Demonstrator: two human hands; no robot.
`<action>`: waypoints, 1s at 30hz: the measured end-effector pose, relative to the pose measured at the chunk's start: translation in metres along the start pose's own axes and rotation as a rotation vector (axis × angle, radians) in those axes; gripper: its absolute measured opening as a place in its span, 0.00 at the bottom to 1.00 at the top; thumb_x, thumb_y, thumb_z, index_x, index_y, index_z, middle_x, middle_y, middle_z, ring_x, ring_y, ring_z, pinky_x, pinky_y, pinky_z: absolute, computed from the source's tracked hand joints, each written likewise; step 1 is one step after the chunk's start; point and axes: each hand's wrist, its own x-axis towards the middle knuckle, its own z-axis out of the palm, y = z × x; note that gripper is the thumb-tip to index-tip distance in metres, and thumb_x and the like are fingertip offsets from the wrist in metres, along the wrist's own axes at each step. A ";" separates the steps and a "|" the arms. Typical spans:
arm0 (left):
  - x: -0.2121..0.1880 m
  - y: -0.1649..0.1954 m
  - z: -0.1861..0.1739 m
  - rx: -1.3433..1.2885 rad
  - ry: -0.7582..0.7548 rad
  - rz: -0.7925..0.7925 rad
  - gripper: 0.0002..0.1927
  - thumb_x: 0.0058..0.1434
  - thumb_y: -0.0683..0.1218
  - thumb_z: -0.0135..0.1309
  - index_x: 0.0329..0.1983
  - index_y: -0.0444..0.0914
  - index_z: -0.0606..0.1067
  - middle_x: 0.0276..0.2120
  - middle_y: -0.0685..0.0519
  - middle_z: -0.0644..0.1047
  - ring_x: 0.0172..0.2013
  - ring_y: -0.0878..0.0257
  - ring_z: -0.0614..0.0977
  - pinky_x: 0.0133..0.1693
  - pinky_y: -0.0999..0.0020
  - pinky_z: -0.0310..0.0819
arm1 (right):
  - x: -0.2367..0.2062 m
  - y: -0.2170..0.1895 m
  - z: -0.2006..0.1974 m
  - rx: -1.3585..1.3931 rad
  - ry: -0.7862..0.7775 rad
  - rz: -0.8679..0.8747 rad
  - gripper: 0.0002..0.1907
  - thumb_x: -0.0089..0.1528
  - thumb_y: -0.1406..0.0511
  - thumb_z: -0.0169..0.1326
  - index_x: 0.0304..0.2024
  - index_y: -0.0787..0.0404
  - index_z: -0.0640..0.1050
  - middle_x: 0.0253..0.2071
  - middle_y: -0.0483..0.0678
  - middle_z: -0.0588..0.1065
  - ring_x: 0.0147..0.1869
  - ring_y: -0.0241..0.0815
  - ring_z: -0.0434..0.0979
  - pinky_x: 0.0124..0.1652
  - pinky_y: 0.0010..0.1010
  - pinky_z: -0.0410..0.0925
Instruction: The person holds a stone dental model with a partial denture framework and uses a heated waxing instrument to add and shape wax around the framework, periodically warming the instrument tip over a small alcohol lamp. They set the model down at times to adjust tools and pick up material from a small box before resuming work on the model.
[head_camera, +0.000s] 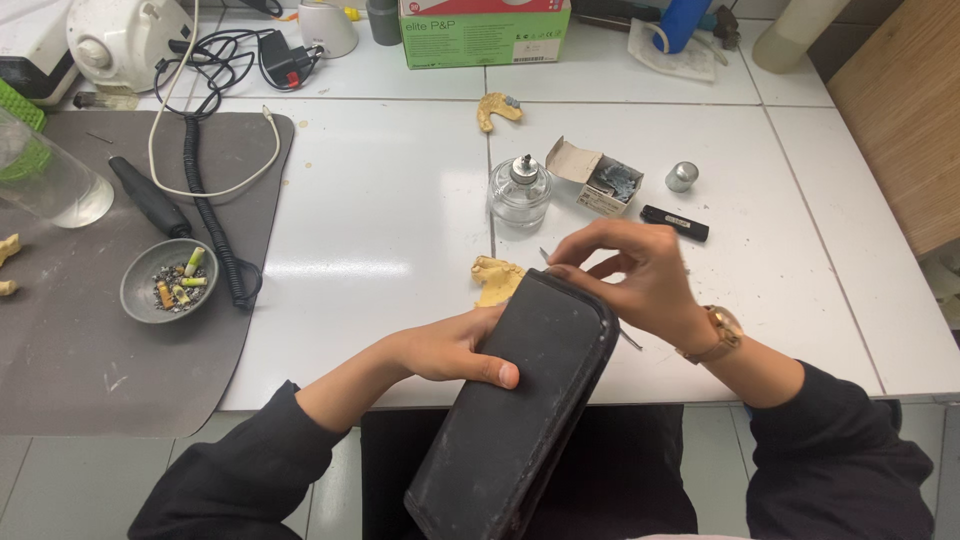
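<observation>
My left hand (455, 350) grips a black zippered case (515, 400) held tilted over the table's front edge, thumb on its front face. My right hand (635, 275), with a watch on the wrist, pinches at the case's upper corner, where a thin metal tool tip (544, 254) sticks out. A yellow dental cast (495, 278) lies on the white table just behind the case. Whether the fingers hold the zipper pull or the tool I cannot tell.
A glass spirit lamp (519, 190), an open small box (600, 178), a metal cap (681, 176) and a black lighter (675, 222) stand beyond my hands. Another yellow cast (497, 108) lies farther back. Left: grey mat (90, 340), bowl of small pieces (168, 280), handpiece with coiled cord (150, 198).
</observation>
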 end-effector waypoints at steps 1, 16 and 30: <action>0.000 -0.001 -0.001 -0.042 -0.023 0.018 0.57 0.57 0.72 0.58 0.74 0.29 0.55 0.63 0.37 0.69 0.67 0.49 0.69 0.65 0.54 0.65 | 0.000 0.003 0.002 0.001 -0.014 0.008 0.09 0.61 0.72 0.64 0.43 0.66 0.80 0.41 0.51 0.82 0.44 0.39 0.86 0.41 0.27 0.83; -0.010 0.020 -0.007 -0.399 0.571 0.025 0.54 0.52 0.82 0.37 0.60 0.33 0.69 0.47 0.45 0.77 0.51 0.56 0.81 0.52 0.60 0.80 | -0.019 -0.022 0.031 -0.317 -0.211 -0.579 0.37 0.53 0.54 0.71 0.62 0.48 0.71 0.54 0.53 0.68 0.41 0.37 0.79 0.36 0.25 0.78; -0.055 0.017 -0.009 0.053 0.917 -0.174 0.54 0.58 0.68 0.42 0.80 0.45 0.35 0.74 0.39 0.49 0.73 0.47 0.54 0.67 0.52 0.53 | 0.018 -0.010 0.092 -0.157 -0.379 -0.386 0.19 0.63 0.63 0.63 0.54 0.56 0.73 0.51 0.47 0.74 0.40 0.39 0.81 0.37 0.27 0.77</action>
